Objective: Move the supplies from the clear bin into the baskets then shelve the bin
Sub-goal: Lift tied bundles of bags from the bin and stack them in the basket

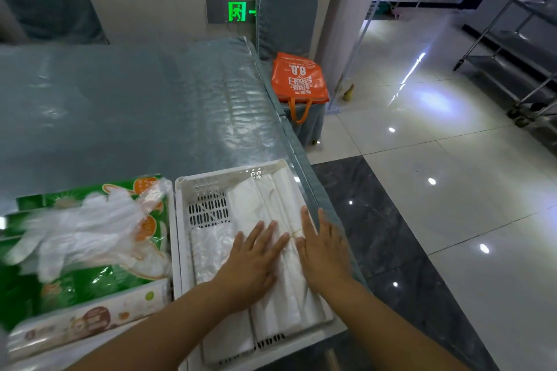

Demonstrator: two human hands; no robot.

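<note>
Flat hands (253, 262) on crinkly bags (280, 250)

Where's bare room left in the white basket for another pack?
Only the far-left corner of the white basket, between its back wall and the clear bag pack. The right half is crowded: white bag bundle under the left hand and right hand.

An orange shopping bag (298, 78) sat on a covered chair (287, 13) beside the table (126, 105) — a green exit sign (237, 11) glowed behind, and a metal trolley (518, 48) stood well apart.
</note>
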